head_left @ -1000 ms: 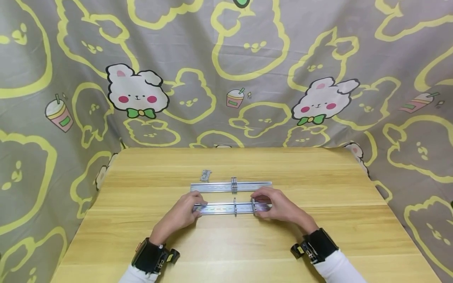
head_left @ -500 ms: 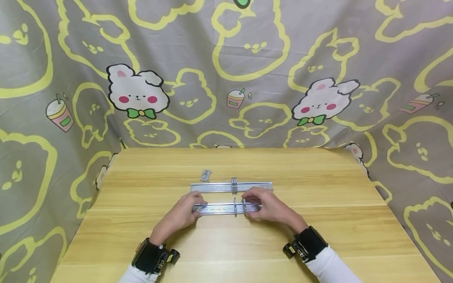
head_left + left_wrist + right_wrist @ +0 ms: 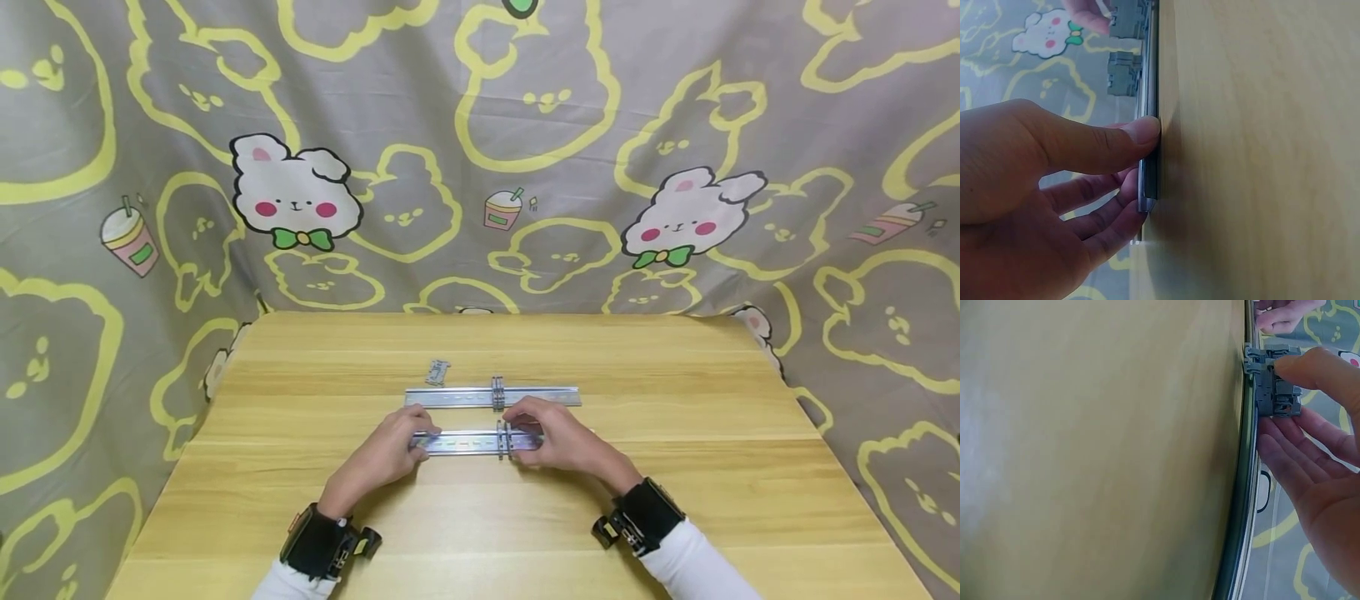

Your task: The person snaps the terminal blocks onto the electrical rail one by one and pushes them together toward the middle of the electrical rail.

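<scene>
My left hand [image 3: 386, 446] pinches the left end of the nearer metal DIN rail [image 3: 459, 443], thumb [image 3: 1144, 130] on the front edge and fingers behind. This rail lies flat along the table. Near its middle stands one thin grey terminal block [image 3: 500, 438]. Just right of that block, my right hand [image 3: 558, 437] grips a second grey terminal block [image 3: 1266, 394] between thumb and fingers. The two blocks stand upright, side by side across the rail; whether they touch is hard to tell. My right fingers cover part of the rail's right portion.
Behind lies a second DIN rail [image 3: 450, 397], parallel to the first, bearing a small group of terminal blocks [image 3: 497, 393]. A loose grey terminal block [image 3: 437, 372] lies flat beyond it. A patterned curtain [image 3: 420, 125] hangs around the wooden table [image 3: 480, 533].
My right hand has slid its terminal block leftward along the nearer rail, closing the gap to the standing block. The left hand stays at the rail's left end.
</scene>
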The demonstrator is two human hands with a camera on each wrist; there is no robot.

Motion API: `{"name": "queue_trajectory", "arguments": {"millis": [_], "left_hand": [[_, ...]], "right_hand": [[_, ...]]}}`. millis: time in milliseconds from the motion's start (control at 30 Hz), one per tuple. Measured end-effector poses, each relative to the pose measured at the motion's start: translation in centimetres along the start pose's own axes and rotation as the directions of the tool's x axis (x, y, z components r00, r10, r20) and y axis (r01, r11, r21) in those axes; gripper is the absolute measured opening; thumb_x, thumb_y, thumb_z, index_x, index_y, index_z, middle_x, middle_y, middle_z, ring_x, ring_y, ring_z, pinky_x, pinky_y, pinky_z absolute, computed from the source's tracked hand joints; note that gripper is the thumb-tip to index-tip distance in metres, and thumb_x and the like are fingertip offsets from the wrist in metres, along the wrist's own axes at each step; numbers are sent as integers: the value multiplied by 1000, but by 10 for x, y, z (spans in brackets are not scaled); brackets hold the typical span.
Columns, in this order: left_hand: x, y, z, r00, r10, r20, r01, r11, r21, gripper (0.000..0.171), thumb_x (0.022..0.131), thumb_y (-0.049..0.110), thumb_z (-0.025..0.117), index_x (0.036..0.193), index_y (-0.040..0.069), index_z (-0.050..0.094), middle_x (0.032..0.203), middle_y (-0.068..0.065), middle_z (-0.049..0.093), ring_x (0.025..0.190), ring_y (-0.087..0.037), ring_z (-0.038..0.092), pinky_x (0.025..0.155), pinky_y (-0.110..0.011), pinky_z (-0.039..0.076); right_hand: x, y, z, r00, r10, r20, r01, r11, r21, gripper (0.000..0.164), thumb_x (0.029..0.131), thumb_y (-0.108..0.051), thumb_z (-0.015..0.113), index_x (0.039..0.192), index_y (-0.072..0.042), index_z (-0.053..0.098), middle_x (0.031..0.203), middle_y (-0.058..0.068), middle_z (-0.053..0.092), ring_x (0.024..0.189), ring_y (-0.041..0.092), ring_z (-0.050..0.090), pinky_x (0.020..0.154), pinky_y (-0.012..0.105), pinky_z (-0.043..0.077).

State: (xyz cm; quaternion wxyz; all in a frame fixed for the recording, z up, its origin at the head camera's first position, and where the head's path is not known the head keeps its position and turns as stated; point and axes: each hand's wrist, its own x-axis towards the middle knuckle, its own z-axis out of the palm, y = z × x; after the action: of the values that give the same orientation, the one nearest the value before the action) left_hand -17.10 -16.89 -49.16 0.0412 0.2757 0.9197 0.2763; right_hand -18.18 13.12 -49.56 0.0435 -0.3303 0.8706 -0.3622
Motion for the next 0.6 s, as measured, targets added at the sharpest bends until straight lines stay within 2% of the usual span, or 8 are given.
{"name": "queue_trajectory", "arguments": {"millis": [200, 367, 500, 600], "left_hand": [[0, 0, 0, 1000, 6, 2, -6, 1000, -4, 29, 76, -3, 76, 106, 0, 74, 99, -4, 63, 93, -22, 61, 83, -38, 56], [0, 0, 1, 1000, 14, -4, -14, 1000, -4, 30, 76, -4, 76, 106, -1, 75, 99, -5, 64, 92, -23, 61, 83, -39, 56], [0, 0, 0, 1000, 25, 1, -25, 1000, -3, 29, 78, -4, 75, 107, 0, 74, 100, -4, 63, 93, -22, 61, 84, -38, 56], [-1, -1, -1, 1000, 25, -2, -25, 1000, -7, 29, 78, -4, 75, 107, 0, 74, 101, -5, 63, 94, -23, 61, 84, -39, 56]], "right_hand": [[0, -1, -1, 1000, 15, 11, -15, 1000, -3, 52, 70, -15, 83, 117, -4, 63, 116, 6, 66, 107, 17, 63, 94, 30, 53], [-2, -1, -4, 1000, -19, 23, 20, 999, -34, 62, 71, -18, 83, 126, -1, 60, 120, 8, 65, 108, 19, 63, 93, 34, 54], [-1, -10, -21, 997, -59, 45, 58, 998, 28, 63, 76, -11, 80, 132, 6, 54, 119, 18, 64, 108, 29, 62, 92, 42, 54], [13, -25, -38, 995, -95, 17, 94, 995, 28, 53, 80, -6, 74, 129, 7, 56, 114, 18, 65, 105, 30, 63, 89, 43, 56]]}}
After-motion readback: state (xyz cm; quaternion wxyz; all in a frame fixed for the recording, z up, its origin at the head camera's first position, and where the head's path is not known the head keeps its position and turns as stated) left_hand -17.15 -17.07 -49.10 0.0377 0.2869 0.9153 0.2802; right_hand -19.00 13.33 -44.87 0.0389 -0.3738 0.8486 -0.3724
